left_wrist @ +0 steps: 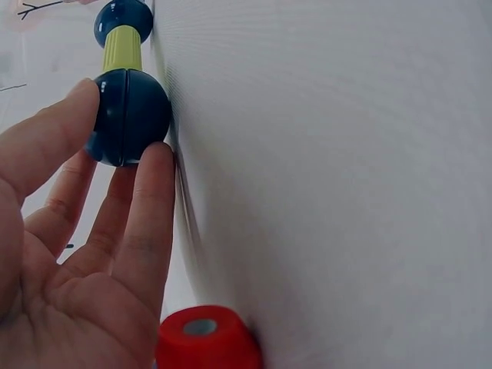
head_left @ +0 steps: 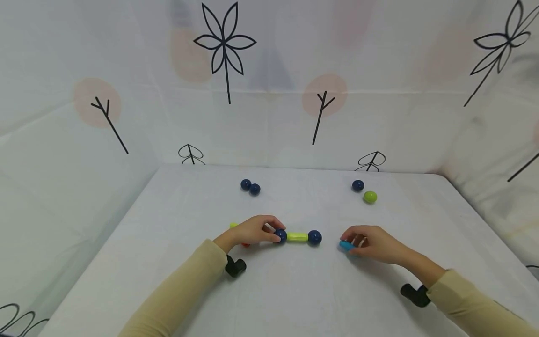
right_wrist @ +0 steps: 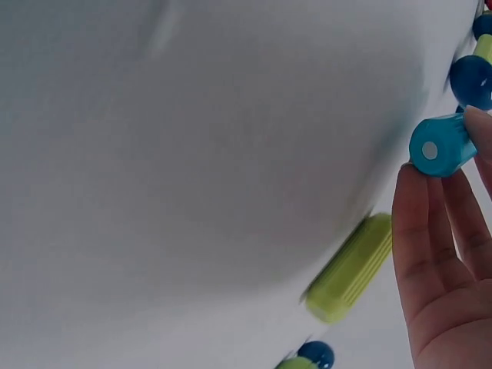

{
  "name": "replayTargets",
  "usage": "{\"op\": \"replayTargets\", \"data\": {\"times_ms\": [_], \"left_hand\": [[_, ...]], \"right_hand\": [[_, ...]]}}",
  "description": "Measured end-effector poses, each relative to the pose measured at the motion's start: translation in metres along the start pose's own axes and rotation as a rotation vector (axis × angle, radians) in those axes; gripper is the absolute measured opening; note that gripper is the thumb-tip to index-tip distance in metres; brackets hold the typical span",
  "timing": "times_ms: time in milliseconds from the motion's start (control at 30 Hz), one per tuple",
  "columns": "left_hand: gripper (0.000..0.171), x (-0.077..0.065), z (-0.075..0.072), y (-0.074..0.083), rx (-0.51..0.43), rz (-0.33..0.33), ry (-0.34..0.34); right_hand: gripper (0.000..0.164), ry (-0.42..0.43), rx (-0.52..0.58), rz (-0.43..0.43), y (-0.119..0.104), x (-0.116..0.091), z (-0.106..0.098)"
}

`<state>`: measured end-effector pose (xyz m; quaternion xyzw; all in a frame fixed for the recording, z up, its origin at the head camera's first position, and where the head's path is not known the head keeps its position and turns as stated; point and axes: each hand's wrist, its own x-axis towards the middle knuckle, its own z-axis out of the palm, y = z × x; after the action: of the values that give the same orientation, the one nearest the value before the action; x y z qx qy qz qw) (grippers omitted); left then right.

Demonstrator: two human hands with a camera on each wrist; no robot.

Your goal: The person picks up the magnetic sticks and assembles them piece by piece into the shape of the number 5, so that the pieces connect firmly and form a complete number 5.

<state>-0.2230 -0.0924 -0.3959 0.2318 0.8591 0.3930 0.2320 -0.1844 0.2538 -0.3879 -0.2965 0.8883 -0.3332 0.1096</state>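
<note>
Left hand point(head_left: 254, 230) pinches a glossy navy ball point(head_left: 282, 235) on a ribbed lime rod point(head_left: 297, 237), seemingly steadying it, the right hand point(head_left: 376, 244) gripping a blue plastic cylinder point(head_left: 346, 245), both short of the tabletop's point(head_left: 294, 295) far edge.

1. The left wrist point(head_left: 227, 240) mostly hides a red piece point(head_left: 245, 245) and a yellow-green piece point(head_left: 234, 225); whether these join cannot be told.
2. The left fingers point(head_left: 271, 221) partly cover the nearer navy ball point(head_left: 280, 237).
3. The right fingers point(right_wrist: 413, 223) hide one end of the blue piece point(right_wrist: 440, 146).
4. In the left wrist view, the bottom edge crops the red piece.
5. The right wrist view's bottom edge cuts off a green ball point(right_wrist: 296, 364).
6. Head view: the counter point(head_left: 273, 299) runs out of frame below.
</note>
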Motion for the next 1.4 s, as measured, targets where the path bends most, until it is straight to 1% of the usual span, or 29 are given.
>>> {"op": "replayTargets", "data": {"times_ms": [400, 633, 967, 1233, 1400], "left_hand": [[0.028, 0.001, 0.000, -0.001, -0.008, 0.006, -0.001], [0.028, 0.002, 0.000, 0.000, -0.012, -0.003, -0.002], [0.028, 0.001, 0.000, 0.000, -0.016, -0.008, 0.002], [0.028, 0.000, 0.000, -0.001, -0.016, -0.006, 0.002], [0.028, 0.001, 0.000, -0.002, -0.018, 0.000, 0.001]], "right_hand": [[0.025, 0.011, 0.054, 0.008, -0.014, 0.013, 0.015], [0.025, 0.013, 0.089, -0.013, -0.024, 0.018, 0.021], [0.025, 0.000, 0.169, -0.007, -0.034, 0.029, 0.032], [0.025, -0.014, 0.287, -0.027, -0.042, 0.043, 0.045], [0.026, -0.017, 0.328, -0.020, -0.049, 0.050, 0.052]]}}
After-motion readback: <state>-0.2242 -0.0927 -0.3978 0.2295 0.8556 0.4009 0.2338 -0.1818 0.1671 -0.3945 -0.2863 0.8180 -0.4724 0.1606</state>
